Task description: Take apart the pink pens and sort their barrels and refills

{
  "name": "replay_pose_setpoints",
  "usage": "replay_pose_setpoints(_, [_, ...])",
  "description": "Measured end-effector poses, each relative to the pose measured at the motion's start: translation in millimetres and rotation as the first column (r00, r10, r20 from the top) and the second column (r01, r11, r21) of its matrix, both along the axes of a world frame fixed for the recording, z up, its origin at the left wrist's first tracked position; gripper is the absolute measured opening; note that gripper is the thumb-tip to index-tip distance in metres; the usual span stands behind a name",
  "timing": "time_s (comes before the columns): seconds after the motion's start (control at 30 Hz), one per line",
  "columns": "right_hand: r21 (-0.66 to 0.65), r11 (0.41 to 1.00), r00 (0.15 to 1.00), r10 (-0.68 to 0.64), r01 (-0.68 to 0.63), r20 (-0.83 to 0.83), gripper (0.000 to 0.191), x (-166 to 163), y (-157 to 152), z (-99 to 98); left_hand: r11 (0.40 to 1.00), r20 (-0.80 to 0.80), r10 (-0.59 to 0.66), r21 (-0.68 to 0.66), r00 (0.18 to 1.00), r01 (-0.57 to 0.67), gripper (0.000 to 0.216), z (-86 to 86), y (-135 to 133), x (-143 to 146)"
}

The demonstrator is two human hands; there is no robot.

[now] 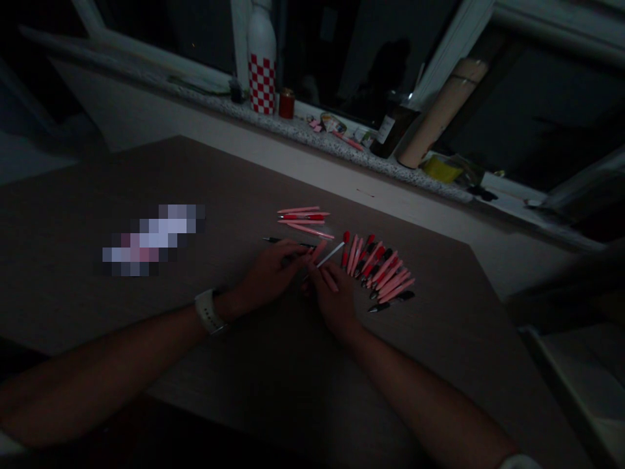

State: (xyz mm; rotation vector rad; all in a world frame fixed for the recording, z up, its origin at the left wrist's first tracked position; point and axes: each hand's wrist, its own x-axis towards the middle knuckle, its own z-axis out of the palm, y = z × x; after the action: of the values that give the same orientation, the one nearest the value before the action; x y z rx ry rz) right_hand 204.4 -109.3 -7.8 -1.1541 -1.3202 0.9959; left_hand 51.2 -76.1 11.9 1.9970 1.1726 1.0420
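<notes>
My left hand (273, 270), with a pale watch on its wrist, is closed, its fingertips pinching a pink pen part (319, 250). Right beside it, my right hand (336, 301) is closed around a thin white stick (332, 254) that looks like a pen refill. Another pink piece shows between its fingers; dim light hides its exact shape. A dark pen (273, 240) lies just beyond my left fingers. Farther off is a small group of pink and red pens (305, 222). To the right, several pink, red and black pens (378, 267) lie fanned out.
A blurred-out pale object (151, 238) lies on the table (234, 189) at left. Along the speckled windowsill (312, 133) stand a red-checked white bottle (262, 71), a red jar (286, 103), a dark bottle (390, 127) and a tall tan cylinder (442, 114).
</notes>
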Motion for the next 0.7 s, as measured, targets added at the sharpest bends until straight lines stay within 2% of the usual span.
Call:
replay_pose_setpoints(0.27, [0.03,0.999,0.999,0.029,-0.03,0.027,0.029,0.7,-1.8,0.2,0.997,-0.053,-0.062,0.037,0.997,0.064,0.027,2.0,8.1,-8.9])
replay_pose_setpoints(0.43, [0.0,1.0,1.0,0.009,-0.009,-0.001,0.03,0.1,-1.8,1.4,0.988,-0.118,-0.137,0.059,0.984,0.144,0.026,7.7,9.2,-11.6])
replay_pose_setpoints(0.57, [0.003,1.0,1.0,0.007,-0.007,-0.022,0.03,-0.2,-2.0,3.6,0.996,-0.074,-0.09,0.022,0.993,0.092,0.026,6.8,7.9,-9.9])
replay_pose_setpoints(0.7, [-0.001,1.0,1.0,0.001,-0.001,-0.018,0.031,0.7,-1.8,3.6,0.994,-0.003,-0.098,-0.052,0.995,0.098,0.027,2.8,8.2,-7.7])
